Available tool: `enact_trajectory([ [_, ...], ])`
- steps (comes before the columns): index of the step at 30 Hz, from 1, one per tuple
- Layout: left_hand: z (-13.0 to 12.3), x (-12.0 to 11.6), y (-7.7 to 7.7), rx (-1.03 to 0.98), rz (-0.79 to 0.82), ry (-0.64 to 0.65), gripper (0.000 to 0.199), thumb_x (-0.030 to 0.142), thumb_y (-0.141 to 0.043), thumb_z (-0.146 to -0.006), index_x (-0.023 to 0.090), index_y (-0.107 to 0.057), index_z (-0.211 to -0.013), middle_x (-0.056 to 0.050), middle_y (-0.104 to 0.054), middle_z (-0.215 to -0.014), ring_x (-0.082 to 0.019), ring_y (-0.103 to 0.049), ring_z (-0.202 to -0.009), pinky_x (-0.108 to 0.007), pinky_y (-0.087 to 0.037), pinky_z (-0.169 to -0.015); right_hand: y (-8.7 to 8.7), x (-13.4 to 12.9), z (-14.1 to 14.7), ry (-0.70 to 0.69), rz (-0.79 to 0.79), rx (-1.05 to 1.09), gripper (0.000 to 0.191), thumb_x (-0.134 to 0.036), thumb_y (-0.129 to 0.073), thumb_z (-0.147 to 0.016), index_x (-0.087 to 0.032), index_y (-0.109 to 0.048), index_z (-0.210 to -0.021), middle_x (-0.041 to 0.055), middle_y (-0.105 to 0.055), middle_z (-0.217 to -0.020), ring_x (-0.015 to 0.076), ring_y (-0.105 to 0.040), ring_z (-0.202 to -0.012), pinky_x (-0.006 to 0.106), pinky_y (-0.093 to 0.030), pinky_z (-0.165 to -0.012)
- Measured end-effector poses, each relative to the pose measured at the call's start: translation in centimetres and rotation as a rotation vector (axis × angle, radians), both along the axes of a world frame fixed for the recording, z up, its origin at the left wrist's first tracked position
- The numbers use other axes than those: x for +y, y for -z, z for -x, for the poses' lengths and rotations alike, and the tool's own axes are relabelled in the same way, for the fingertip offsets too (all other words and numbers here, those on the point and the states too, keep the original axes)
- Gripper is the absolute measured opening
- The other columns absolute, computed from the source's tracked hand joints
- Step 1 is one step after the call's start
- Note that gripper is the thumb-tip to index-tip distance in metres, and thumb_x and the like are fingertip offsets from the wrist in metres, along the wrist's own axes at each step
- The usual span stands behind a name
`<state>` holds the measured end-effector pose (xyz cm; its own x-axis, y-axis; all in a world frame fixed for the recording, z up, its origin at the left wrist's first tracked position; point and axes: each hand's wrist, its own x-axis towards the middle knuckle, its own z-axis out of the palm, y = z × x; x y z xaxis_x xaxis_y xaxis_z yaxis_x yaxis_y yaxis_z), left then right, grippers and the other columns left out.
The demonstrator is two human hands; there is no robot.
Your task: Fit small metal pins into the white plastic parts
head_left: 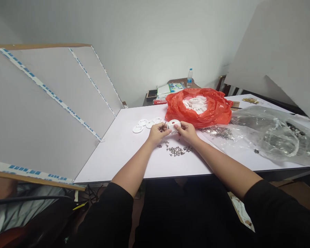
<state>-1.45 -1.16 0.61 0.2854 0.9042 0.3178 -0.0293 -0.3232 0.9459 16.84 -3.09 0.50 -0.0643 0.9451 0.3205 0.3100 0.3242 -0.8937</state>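
So both bare hands were up around the middle of the frame, sharing one round white plastic disc with a small reddish rectangle near its upper edge [172, 126]. The left hand [158, 132] gripped its left side, thumb at the lower edge, and the right hand [189, 133] pinched the other side with its thumb on the face. (Something thin and dark poked up by the left fingers, too small for me to tell what.) The disc was held above the glossy white tabletop [124, 155], with a loose scatter of small silvery metal pieces [177, 151] just below it in the frame. A few more flat white plastic discs [137, 129] lay left of center, near the left hand. Right of center, behind the right hand, sat a crumpled red plastic bag [206, 117], open on top and full of white plastic parts [198, 104]. Big crinkled clear plastic bags [258, 120] with metal bits inside sprawled over the right side, and a clear water bottle with a blue label [189, 78] stood upper right of center.
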Motion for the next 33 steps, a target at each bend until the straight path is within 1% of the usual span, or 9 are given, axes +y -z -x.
enact_trajectory([
  [5,0.2,-0.1,0.0,0.086,-0.070,-0.063,0.036,0.042,-0.076,-0.064,0.013,-0.063,-0.081,0.001,-0.051,-0.067,-0.007,-0.037,-0.057,-0.023,-0.029,-0.056,0.2,-0.3,0.2,0.002,-0.038,-0.018,0.076,-0.086,-0.054,-0.074,-0.011,-0.056,-0.080,0.0045,-0.054,-0.060,0.0078,-0.047,-0.054,0.021,-0.035,-0.053],
  [11,0.2,-0.2,0.1,0.213,-0.174,-0.085,0.032,0.041,-0.073,-0.072,0.014,-0.067,-0.089,-0.001,-0.060,-0.076,-0.008,-0.037,-0.057,-0.024,-0.030,-0.057,0.6,0.3,0.0,-0.134,0.102,0.145,0.086,-0.093,-0.047,-0.072,-0.013,-0.057,-0.105,0.0022,-0.054,-0.062,0.0069,-0.043,-0.046,0.021,-0.035,-0.044],
  [14,0.6,0.2,0.1,0.280,-0.179,-0.090,0.033,0.040,-0.074,-0.075,0.016,-0.071,-0.098,-0.004,-0.067,-0.090,-0.009,-0.042,-0.060,-0.025,-0.034,-0.059,0.3,0.5,-0.2,-0.064,0.078,0.137,0.086,-0.095,-0.044,-0.071,-0.013,-0.056,-0.095,0.0035,-0.056,-0.064,0.0061,-0.045,-0.048,0.020,-0.035,-0.045],
  [17,1.6,1.0,-0.1,0.370,-0.221,-0.241,0.025,0.028,-0.069,-0.081,0.018,-0.073,-0.103,-0.007,-0.069,-0.106,-0.014,-0.056,-0.078,-0.028,-0.042,-0.072,0.1,0.5,-0.5,0.033,0.048,0.091,0.084,-0.094,-0.048,-0.069,-0.012,-0.052,-0.087,0.0050,-0.059,-0.068,0.0073,-0.052,-0.054,0.020,-0.042,-0.053],
  [19,2.6,1.7,0.0,0.535,-0.248,-0.394,0.016,0.019,-0.065,-0.083,0.017,-0.073,-0.097,-0.009,-0.068,-0.103,-0.019,-0.059,-0.092,-0.031,-0.043,-0.081,0.1,0.6,-0.7,0.047,0.053,0.082,0.085,-0.094,-0.049,-0.068,-0.013,-0.052,-0.092,0.0055,-0.061,-0.072,0.0090,-0.056,-0.058,0.021,-0.045,-0.056],
  [21,3.5,2.2,0.1,0.716,-0.182,-0.462,0.015,0.016,-0.063,-0.084,0.018,-0.074,-0.093,-0.010,-0.067,-0.103,-0.023,-0.059,-0.095,-0.035,-0.043,-0.084,0.2,0.7,-0.9,0.041,0.066,0.072,0.083,-0.091,-0.051,-0.070,-0.013,-0.052,-0.101,0.0055,-0.063,-0.076,0.0107,-0.060,-0.060,0.021,-0.046,-0.057],
  [24,4.3,2.6,0.3,0.842,-0.098,-0.394,0.014,0.016,-0.064,-0.083,0.020,-0.075,-0.091,-0.009,-0.068,-0.105,-0.024,-0.060,-0.096,-0.035,-0.043,-0.084,0.6,1.0,-1.2,0.047,0.079,0.035,0.077,-0.081,-0.057,-0.074,-0.015,-0.051,-0.113,0.0057,-0.065,-0.084,0.0122,-0.063,-0.063,0.021,-0.046,-0.057],
  [27,4.3,2.6,0.4,0.883,-0.087,-0.290,0.012,0.019,-0.068,-0.081,0.021,-0.076,-0.090,-0.007,-0.070,-0.105,-0.024,-0.060,-0.098,-0.034,-0.044,-0.086,0.8,1.2,-1.5,0.076,0.070,-0.010,0.071,-0.070,-0.060,-0.079,-0.015,-0.051,-0.122,0.0063,-0.065,-0.088,0.0112,-0.063,-0.065,0.020,-0.046,-0.059],
  [33,3.7,2.0,0.0,0.897,-0.080,-0.175,0.011,0.020,-0.067,-0.082,0.021,-0.076,-0.089,-0.007,-0.070,-0.105,-0.022,-0.061,-0.095,-0.035,-0.045,-0.087,0.4,1.1,-2.1,0.086,0.042,-0.123,0.062,-0.055,-0.065,-0.082,-0.013,-0.053,-0.127,0.0038,-0.063,-0.078,0.0081,-0.056,-0.065,0.018,-0.042,-0.061],
])
